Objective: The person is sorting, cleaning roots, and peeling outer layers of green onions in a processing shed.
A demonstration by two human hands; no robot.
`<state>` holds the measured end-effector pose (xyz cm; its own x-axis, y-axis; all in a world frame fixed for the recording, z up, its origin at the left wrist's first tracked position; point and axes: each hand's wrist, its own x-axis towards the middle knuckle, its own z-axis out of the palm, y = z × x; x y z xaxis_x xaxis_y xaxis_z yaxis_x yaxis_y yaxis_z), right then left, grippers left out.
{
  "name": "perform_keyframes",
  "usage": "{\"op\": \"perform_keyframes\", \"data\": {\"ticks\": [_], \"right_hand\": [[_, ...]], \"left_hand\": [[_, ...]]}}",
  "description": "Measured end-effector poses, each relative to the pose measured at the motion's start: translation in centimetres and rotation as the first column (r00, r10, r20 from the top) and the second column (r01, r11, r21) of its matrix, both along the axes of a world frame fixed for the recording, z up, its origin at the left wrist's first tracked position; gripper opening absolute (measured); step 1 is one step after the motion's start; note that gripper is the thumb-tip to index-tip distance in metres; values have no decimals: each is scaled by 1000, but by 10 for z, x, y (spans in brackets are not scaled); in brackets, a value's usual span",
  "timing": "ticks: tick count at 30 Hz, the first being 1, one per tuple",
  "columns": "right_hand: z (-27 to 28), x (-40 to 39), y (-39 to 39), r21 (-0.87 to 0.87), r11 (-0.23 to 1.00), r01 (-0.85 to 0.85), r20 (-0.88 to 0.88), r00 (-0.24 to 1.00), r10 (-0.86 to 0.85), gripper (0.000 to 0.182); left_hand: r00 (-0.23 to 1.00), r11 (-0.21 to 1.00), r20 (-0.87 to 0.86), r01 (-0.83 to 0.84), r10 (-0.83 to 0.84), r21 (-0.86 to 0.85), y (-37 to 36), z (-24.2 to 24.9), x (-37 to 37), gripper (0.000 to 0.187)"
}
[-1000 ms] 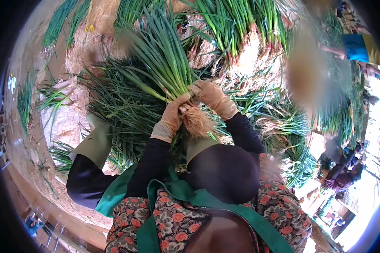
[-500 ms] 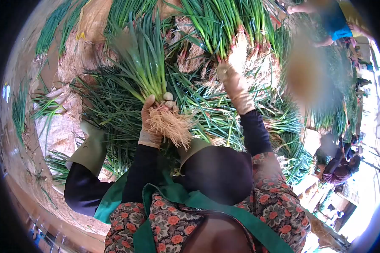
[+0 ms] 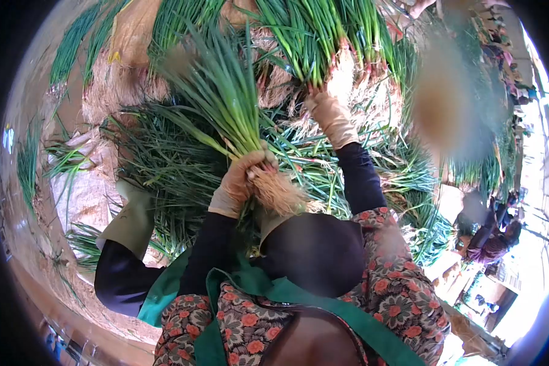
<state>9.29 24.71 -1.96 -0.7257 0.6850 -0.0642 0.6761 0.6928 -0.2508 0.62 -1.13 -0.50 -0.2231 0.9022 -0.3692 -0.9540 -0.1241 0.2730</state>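
My left hand (image 3: 243, 175), in a pale glove, is closed around a bunch of green onions (image 3: 241, 116) just above the roots. The leaves fan up and to the left, and the tan roots (image 3: 279, 190) hang below my fist toward the lower right. My right hand (image 3: 328, 113), gloved as well, reaches forward to the base of a larger pile of green onions (image 3: 302, 46). Its fingers are closed on the reddish-white stem ends there, with the fingertips partly hidden. Loose green onions (image 3: 177, 143) lie beneath and between both hands.
Further rooted bundles (image 3: 107, 85) lie at the upper left beside brown sacking (image 3: 134, 36). My boot (image 3: 131, 213) stands at the left among leaves. Another person (image 3: 494, 241) sits at the far right. A blurred spot covers part of the upper right.
My left hand has moved right with its bunch, its fingers wrapping more tightly around the stems. My right hand has shifted slightly left at the pile. A person at the upper right has mostly left view.
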Motion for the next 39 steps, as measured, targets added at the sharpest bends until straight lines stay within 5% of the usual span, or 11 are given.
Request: {"op": "perform_keyframes", "data": {"ticks": [5, 11, 14, 21, 24, 25, 28, 30, 33, 37, 39], "right_hand": [[41, -2, -98, -90, 989, -116, 224, 965, 134, 27], [30, 26, -101, -436, 769, -467, -255, 884, 392, 35], [27, -1, -97, -824, 559, -85, -243, 946, -213, 32], [-26, -4, -114, -982, 186, -43, -142, 813, -565, 16], [-72, 30, -82, -661, 697, -278, -117, 956, 271, 25], [-105, 30, -74, -952, 302, -44, 45, 958, 282, 29], [-8, 9, -60, -196, 927, -319, -146, 945, 294, 34], [27, -18, -36, -335, 942, -22, -504, 849, -160, 32], [-7, -21, 1, 137, 990, 36, 163, 985, -58, 26], [37, -11, -54, -207, 975, -83, -151, 987, 52, 19], [1, 12, -78, 184, 741, -645, 2, 754, 656, 23]], "left_hand": [[975, 973, -195, 59, -103, -221, 3, 4, -12, 21], [988, 972, -91, 105, -126, -209, 5, -19, -7, 19], [996, 961, -50, 63, -79, -269, 4, -21, 7, 18], [991, 991, 84, -96, 104, -93, -3, 7, -1, 17], [829, 890, 558, -278, 33, 361, -20, 5, -9, 31], [770, 794, 637, -408, 34, 451, -26, 26, -10, 32], [722, 698, 690, -522, 54, 491, -31, 54, -13, 32], [752, 711, 653, -509, 93, 485, -29, 59, -20, 32], [782, 777, 583, -502, 221, 379, -22, 53, -23, 33], [959, 971, 166, -238, 230, 27, -9, 29, -26, 29], [966, 969, 171, -163, 195, -186, -6, 21, -20, 24]]}}
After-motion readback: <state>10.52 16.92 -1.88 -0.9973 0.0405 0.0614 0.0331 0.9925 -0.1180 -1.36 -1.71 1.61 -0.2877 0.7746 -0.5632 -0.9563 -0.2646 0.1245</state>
